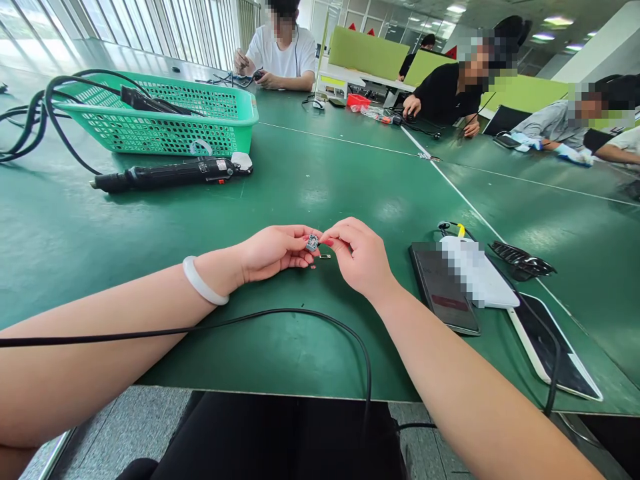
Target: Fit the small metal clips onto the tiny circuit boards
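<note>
Between its thumb and fingers, my left hand [273,252] holds a small silvery, box-shaped part [313,243] above the green table. Details on the part's face are too small to make out. Close against its right side, the thumb and forefinger of my right hand [357,257] are pinched together. Whether a tiny piece sits in that pinch, I cannot tell. Just below the part lies a small flat metallic piece [325,257] on the table. A tiny red piece [313,267] shows near my left fingertips.
A black electric screwdriver [170,175] lies before a green basket [240,130] with cables. To the right are a dark phone-like slab [445,287], a white object [475,273] and a white-framed tablet [555,347]. A black cable [280,311] crosses in front. Several people sit across the table.
</note>
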`<state>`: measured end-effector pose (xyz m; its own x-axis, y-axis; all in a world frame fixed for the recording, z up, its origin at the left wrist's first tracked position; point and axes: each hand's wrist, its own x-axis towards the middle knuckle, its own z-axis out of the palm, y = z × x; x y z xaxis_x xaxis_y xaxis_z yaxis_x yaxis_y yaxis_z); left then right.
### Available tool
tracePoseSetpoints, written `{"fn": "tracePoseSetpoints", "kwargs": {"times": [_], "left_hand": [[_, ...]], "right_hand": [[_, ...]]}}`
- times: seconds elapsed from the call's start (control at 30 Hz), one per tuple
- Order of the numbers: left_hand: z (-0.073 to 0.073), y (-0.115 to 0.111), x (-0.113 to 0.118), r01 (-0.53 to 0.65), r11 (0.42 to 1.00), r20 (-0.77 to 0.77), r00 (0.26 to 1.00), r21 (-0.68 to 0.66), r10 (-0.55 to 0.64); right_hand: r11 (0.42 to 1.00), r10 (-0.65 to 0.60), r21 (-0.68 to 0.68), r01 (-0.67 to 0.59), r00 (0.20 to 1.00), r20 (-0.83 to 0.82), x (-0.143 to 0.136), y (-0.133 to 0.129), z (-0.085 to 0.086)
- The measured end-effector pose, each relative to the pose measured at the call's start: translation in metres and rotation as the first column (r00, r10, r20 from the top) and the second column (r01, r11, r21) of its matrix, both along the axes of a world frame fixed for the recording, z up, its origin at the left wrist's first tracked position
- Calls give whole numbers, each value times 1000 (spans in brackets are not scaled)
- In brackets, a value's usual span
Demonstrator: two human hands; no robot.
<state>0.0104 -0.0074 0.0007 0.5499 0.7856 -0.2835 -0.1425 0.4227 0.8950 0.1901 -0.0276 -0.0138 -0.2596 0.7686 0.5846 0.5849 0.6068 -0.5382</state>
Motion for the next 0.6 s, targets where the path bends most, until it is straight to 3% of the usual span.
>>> {"fn": "tracePoseSetpoints", "kwargs": {"times": [0.13,0.27,0.6], "left_hand": [[0,1,0,-150,989,5,989,1,150],[-2,4,1,-286,958,22,958,17,286],[0,2,3,-246,967,-87,964,69,251]], "right_hand": [[992,7,-125,2,997,79,7,3,-2],[975,134,-204,-84,961,243,7,4,-8],[989,127,-121,-79,876,466,-8,8,-17]]}}
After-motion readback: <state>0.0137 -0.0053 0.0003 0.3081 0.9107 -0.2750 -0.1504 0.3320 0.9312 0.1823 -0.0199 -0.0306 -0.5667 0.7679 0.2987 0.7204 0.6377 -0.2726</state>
